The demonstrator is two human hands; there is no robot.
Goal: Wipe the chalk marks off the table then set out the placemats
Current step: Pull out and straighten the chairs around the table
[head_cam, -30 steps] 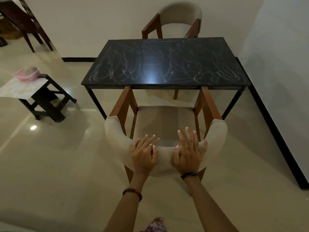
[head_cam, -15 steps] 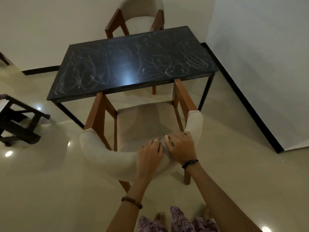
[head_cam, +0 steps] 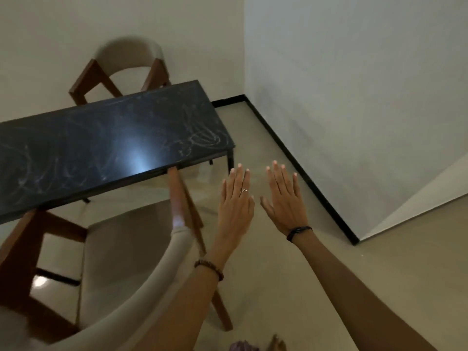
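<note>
Left grip (head_cam: 236, 198) wide: fingers straight, spread, holding nothing, ring on one finger, bead bracelet at wrist. Right grip (head_cam: 283, 198) same: flat, fingers apart, holding nothing, dark band at wrist. Both held up over bare floor (head_cam: 316, 287), palms down, side by side, close but apart.

Left of grips: near chair (head_cam: 131, 249), tan padded back curving under left forearm, wood arm rising just beside left grip. Contact between left forearm and chair back: cannot tell. Hands themselves off the chair.

Up-left of grips: black counter (head_cam: 101, 148), tilted in view, near edge over chair seat. Chalk marks (head_cam: 202, 138) across top, clearest swirls at the corner nearest the grips, fainter smears toward far left. Light glare mid-top.

Beyond counter: second chair (head_cam: 129, 64) against wall, blurred.

Ahead-right of grips: wall corner (head_cam: 354, 122), black skirting along floor.

Placemats and cloth: not in view.
</note>
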